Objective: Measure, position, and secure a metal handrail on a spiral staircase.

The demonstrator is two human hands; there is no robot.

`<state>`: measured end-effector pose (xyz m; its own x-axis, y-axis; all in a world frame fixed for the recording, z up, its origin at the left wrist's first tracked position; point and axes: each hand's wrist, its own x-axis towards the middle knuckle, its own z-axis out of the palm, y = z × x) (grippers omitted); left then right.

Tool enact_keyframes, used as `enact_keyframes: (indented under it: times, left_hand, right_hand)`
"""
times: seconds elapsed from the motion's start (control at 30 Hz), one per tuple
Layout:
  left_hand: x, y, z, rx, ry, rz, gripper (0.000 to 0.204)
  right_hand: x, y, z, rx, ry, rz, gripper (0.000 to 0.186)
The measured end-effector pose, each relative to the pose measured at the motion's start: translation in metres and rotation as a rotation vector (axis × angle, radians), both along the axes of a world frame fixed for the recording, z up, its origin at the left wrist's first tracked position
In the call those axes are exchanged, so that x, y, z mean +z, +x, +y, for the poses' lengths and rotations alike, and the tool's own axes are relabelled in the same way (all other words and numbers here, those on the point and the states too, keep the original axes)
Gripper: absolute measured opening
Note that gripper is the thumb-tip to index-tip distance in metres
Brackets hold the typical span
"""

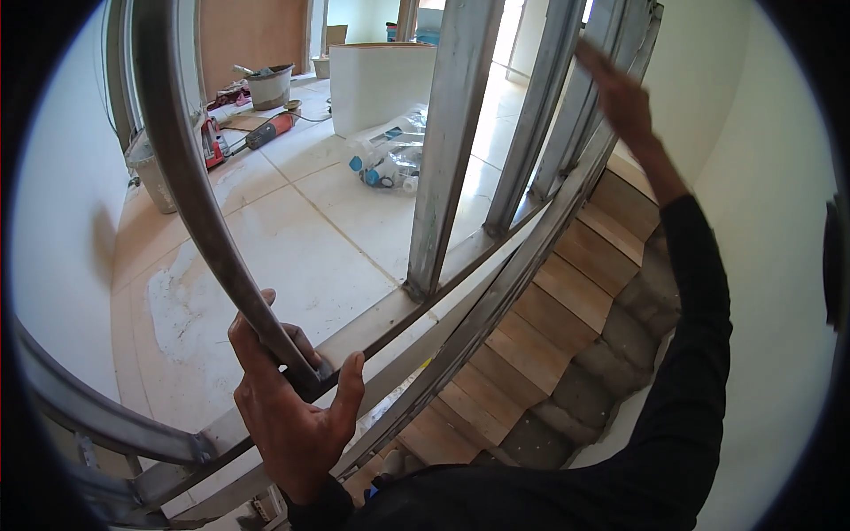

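Observation:
A grey metal railing frame with upright bars stands in front of me, along the edge of a tiled floor. My left hand (297,416) is wrapped round the foot of a curved metal bar (208,217), where it meets the bottom rail (376,327); the thumb stands apart near the rail. Farther up on the right, my right hand (627,102) reaches out beside the upright bars (540,115). Motion smears its fingers, so contact and grip are unclear. A wide upright bar (452,150) rises between the two hands.
Stairs (531,310) with brown treads descend on the right beside a pale wall (770,195). Beyond the railing lie a clear plastic bag (394,155), a red angle grinder (273,130) and a bucket (270,88). Another bucket (152,173) stands by the left wall.

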<state>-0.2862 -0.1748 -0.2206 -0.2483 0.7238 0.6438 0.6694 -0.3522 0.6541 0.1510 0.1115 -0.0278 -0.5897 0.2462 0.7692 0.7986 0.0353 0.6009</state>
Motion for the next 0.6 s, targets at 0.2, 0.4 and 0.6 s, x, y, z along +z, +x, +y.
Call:
enact_keyframes:
  times: [0.2, 0.4, 0.6]
  left_hand:
    - [-0.006, 0.022, 0.01, 0.14, 0.043, 0.096, 0.085]
    - [-0.005, 0.028, 0.009, 0.193, 0.043, -0.037, 0.078]
    - [0.0, 0.036, 0.004, 0.172, 0.07, -0.059, 0.073]
  right_hand:
    - [-0.155, 0.001, -0.081, 0.394, -0.3, 0.517, 0.067]
    - [-0.207, -0.061, -0.066, 0.643, -0.277, 1.188, 0.06]
    - [-0.216, -0.068, -0.016, 0.485, -0.097, 0.988, 0.054]
